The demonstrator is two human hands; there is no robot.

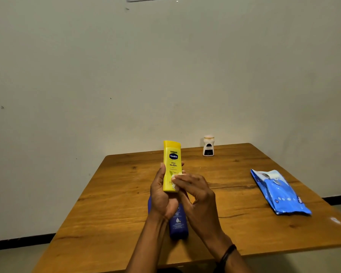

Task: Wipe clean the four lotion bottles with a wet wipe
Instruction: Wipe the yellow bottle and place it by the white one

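Two hands are raised over the wooden table (110, 196), and the yellow Vaseline lotion bottle (171, 166) is held upright between them, cap at the top. The bottle's lower half is gripped by the left hand (162, 196), thumb along the near side, fingers curled round the back. A small white wet wipe (174, 181) is pinched under the fingertips of the right hand (197, 194) and pressed flat against the bottle's lower front label. A dark band is worn on the right wrist.

Directly beneath the yellow bottle, a dark blue Nivea lotion bottle (178, 223) is laid flat on the tabletop, partly hidden by the wrists. Beyond the yellow bottle and to its right, a small white bottle (208, 146) with a pale cap is stood upright near the table's far edge, well apart. Further right of the yellow bottle, a blue pack of wet wipes (280, 192) is laid on the table. A fourth bottle cannot be made out.
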